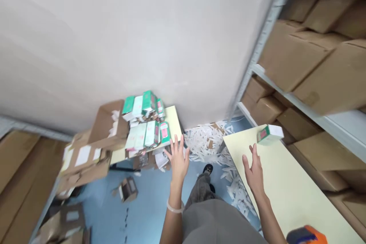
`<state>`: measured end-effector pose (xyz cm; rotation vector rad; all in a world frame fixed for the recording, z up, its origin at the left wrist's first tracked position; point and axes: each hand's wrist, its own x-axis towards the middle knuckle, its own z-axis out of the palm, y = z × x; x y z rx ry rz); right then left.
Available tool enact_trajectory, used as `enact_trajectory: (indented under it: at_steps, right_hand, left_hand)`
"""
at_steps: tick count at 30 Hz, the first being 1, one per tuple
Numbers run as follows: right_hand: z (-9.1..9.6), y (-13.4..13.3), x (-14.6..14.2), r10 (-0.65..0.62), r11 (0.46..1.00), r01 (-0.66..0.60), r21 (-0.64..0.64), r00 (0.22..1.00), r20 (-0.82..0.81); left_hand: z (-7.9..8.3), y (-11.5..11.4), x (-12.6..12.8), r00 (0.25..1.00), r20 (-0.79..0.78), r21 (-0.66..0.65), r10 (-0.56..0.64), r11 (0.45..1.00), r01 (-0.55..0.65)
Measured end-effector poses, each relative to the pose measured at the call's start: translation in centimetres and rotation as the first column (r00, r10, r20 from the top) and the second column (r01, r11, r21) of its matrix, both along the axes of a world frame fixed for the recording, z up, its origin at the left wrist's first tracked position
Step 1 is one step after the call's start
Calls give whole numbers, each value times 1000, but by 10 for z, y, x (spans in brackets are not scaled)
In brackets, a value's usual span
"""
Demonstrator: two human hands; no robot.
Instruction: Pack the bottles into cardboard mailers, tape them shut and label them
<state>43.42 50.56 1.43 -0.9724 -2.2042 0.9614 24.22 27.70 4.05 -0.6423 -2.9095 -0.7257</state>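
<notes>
My left hand is held out with its fingers spread, and nothing is in it. Nearest to it stand several green and white boxes with pink panels, grouped on a small pale yellow table. My right hand is also empty, its fingers apart, over the left edge of a longer pale yellow table. Just beyond its fingertips a single green and white box lies on that table. An orange and dark object, partly cut off, rests at the near end.
An open brown carton and flattened cardboard sit left of the boxes. White paper scraps cover the floor between the tables. A small carton lies on the blue floor. Shelves with brown cartons line the right side.
</notes>
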Motion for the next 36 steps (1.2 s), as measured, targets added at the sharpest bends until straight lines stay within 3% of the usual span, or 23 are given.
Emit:
enact_trajectory:
  at_steps: [2,5,8,10,17,20,23,27,31,34,36]
  right_hand:
    - [8,-5,-16,95,996,-95,-2,995,-12]
    - [24,-7,-35,178,984,-177,28,984,-28]
    - [36,-11,-48,202,979,-200,50,978,-47]
    - [37,-20,-54,199,980,-197,43,979,-49]
    - [15,-79,-84,292,954,-290,-75,956,23]
    - [9,-103,-111,331,943,-329,-50,943,35]
    - [7,-130,-151,342,939,-343,8,939,31]
    - [1,-190,-218,349,934,-350,68,937,19]
    - [-6,-280,-293,411,909,-409,75,912,-2]
    - [-5,-358,-352,533,844,-531,69,846,-5]
    - [-1,-414,-391,642,764,-639,93,767,-7]
  left_hand:
    - [8,-46,-1,981,-30,-12,194,981,-194]
    - [21,-107,-1,897,-72,-12,437,898,-439]
    - [26,-141,1,822,-94,9,562,826,-564]
    - [25,-147,0,814,-87,24,575,818,-575]
    - [15,-152,-33,878,-41,62,476,879,-473]
    - [9,-181,-58,864,-23,74,504,862,-501]
    - [-4,-228,-91,829,11,73,559,826,-558]
    - [-25,-309,-145,756,40,60,654,753,-655]
    - [-32,-404,-205,694,23,34,719,693,-720]
    - [-25,-478,-243,671,-18,-1,741,671,-741]
    - [-19,-524,-261,648,-30,-24,761,647,-762]
